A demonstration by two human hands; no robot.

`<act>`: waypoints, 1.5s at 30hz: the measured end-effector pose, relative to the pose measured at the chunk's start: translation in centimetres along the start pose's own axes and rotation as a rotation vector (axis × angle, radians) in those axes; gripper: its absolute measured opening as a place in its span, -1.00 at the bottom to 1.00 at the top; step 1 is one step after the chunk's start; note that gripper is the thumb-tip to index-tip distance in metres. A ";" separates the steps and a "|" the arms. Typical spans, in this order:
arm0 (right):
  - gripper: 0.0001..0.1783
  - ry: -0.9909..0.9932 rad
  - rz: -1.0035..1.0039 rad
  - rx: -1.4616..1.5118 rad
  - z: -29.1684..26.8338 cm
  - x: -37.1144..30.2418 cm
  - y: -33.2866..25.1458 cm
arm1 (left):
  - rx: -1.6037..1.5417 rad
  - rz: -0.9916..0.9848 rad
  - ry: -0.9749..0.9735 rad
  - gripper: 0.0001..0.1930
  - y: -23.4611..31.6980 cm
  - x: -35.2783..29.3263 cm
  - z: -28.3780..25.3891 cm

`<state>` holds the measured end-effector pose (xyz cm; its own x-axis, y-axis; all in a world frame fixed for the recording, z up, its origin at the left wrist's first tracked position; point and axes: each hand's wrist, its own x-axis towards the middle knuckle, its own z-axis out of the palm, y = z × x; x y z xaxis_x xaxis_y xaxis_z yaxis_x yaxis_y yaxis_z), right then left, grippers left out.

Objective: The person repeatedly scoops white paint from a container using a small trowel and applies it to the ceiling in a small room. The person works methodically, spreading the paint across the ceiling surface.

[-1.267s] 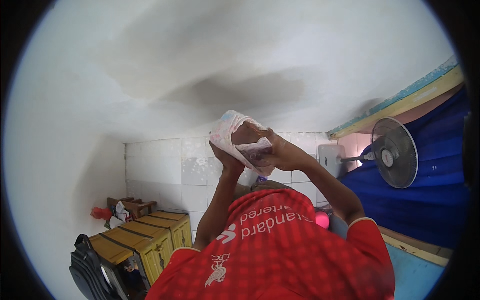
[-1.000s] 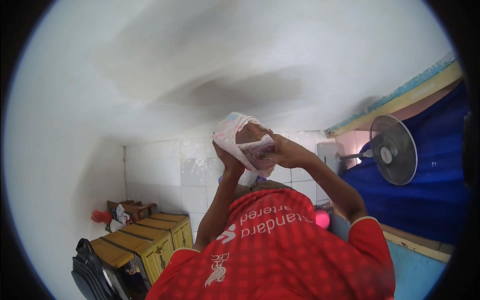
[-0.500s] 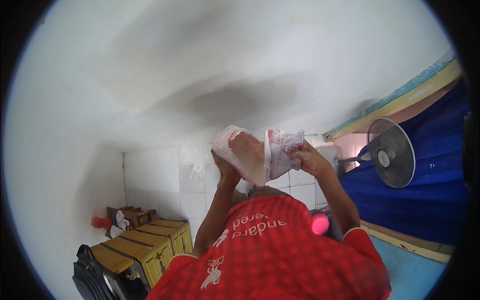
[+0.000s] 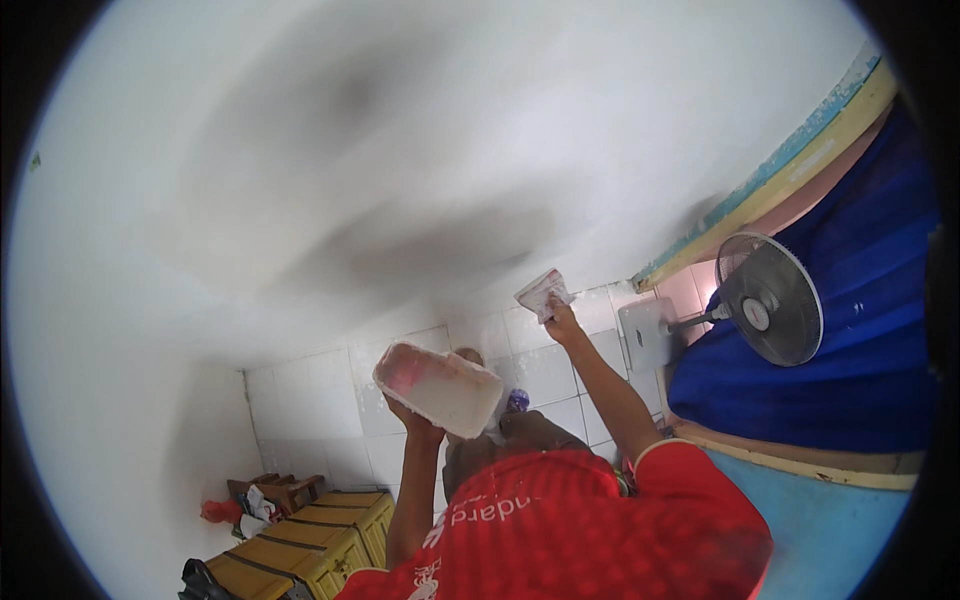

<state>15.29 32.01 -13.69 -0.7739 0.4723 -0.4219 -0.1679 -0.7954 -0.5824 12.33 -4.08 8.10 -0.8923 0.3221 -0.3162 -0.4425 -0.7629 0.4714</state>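
My left hand grips a whitish rectangular tub from its left and lower side. The tub is tilted, its open top showing pale paste and a pink-stained inner wall. Farther up and to the right, my right hand is closed around a flat scraper smeared with white and reddish paste. The scraper is at or close to the white wall; whether it touches cannot be told. Some fingers of both hands are hidden behind what they hold.
On the right a standing fan is in front of a blue curtain, beside a pale box-like base. A yellow wooden cabinet stands at lower left, with a small wooden stool behind it. White floor tiles meet the wall.
The scraper has come away from the tub and moved up toward the wall in my right hand. My left hand has lowered the tub and shifted it left. My view has turned slightly.
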 end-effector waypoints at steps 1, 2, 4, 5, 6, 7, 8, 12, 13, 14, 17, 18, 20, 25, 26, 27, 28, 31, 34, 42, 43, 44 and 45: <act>-0.66 0.036 0.005 0.010 -0.2 1.4 0.9 | 0.196 0.092 0.008 -0.44 -0.3 0.2 -0.5; -0.66 0.069 0.017 0.019 0.1 2.6 2.1 | 0.393 0.189 0.022 -0.43 -0.5 0.3 -1.1; -0.66 0.131 -0.015 -0.085 1.1 4.8 5.1 | 0.498 0.256 0.035 -0.41 -0.5 0.3 -2.5; -0.65 0.163 0.008 -0.097 2.4 5.1 6.4 | 0.401 0.228 0.050 -0.41 -0.4 -0.3 -3.3; -0.64 0.216 0.052 -0.028 4.0 5.8 7.7 | 0.295 0.197 0.064 -0.41 -0.3 -0.7 -4.0; -0.63 0.270 0.090 0.033 5.9 6.4 8.8 | 0.191 0.164 0.085 -0.41 -0.1 -1.3 -4.3; -0.62 0.302 0.090 0.052 6.8 7.7 9.5 | 0.073 0.117 0.087 -0.41 0.2 -2.0 -3.0; -0.70 0.030 -0.614 -1.709 5.5 17.0 5.8 | -0.049 -0.025 -0.001 -0.41 0.8 -1.1 -0.8; -0.70 -0.024 -0.592 -1.645 7.1 15.9 7.2 | -0.035 0.005 0.017 -0.41 1.7 -1.8 -0.9; -0.70 -0.074 -0.562 -1.604 8.4 14.0 7.6 | -0.041 0.025 0.043 -0.41 2.5 -2.8 -0.7; -0.69 -0.107 -0.526 -1.491 10.5 10.0 4.1 | -0.024 0.011 0.057 -0.40 3.6 -2.7 -1.9; -0.69 -0.084 -0.521 -1.447 10.3 8.9 2.7 | -0.001 -0.019 0.048 -0.40 3.9 -2.2 -2.4; -0.71 -0.041 -0.428 -0.770 9.3 5.2 0.7 | -0.079 -0.076 0.023 -0.39 4.6 -1.2 -2.7; -0.66 0.214 -0.377 -0.210 5.3 -2.2 -4.8 | -0.130 -0.159 -0.060 -0.38 6.0 1.0 -4.3; -0.66 0.303 -0.402 -0.240 3.5 -1.4 -4.7 | -0.128 -0.177 -0.091 -0.38 6.3 1.5 -4.6; -0.64 0.395 -0.416 -0.272 1.6 -0.9 -4.1 | -0.125 -0.195 -0.113 -0.38 6.5 1.6 -5.1; -0.62 0.445 -0.442 -0.357 -0.3 -0.4 -3.6 | -0.085 -0.212 -0.083 -0.35 6.7 1.6 -5.9; -0.55 0.554 -0.560 -0.482 -1.6 3.4 -1.7 | -0.016 -0.220 -0.065 -0.27 7.9 2.5 -8.0; -0.55 0.589 -0.710 -0.381 1.4 6.6 1.8 | 0.176 -0.157 -0.174 -0.20 9.4 1.7 -10.0; -0.36 0.737 -0.839 -0.597 11.8 8.7 15.6 | 0.049 -0.284 -0.198 -0.24 13.6 1.7 -14.6; -0.42 0.670 -0.785 -0.630 14.5 7.2 17.5 | 0.118 -0.244 -0.166 -0.24 13.9 1.7 -15.6; -0.49 0.658 -0.711 -0.729 15.8 6.2 19.6 | 0.082 -0.243 -0.185 -0.25 14.0 1.7 -15.4; -0.55 0.583 -0.736 -0.705 17.9 4.9 21.7 | 0.046 -0.233 -0.198 -0.25 14.2 1.6 -14.9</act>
<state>-3.09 10.27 -15.92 -0.2035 0.9786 0.0293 0.0587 0.0421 -0.9974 5.96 -22.71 1.99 -0.7642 0.5920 -0.2561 -0.6370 -0.6305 0.4435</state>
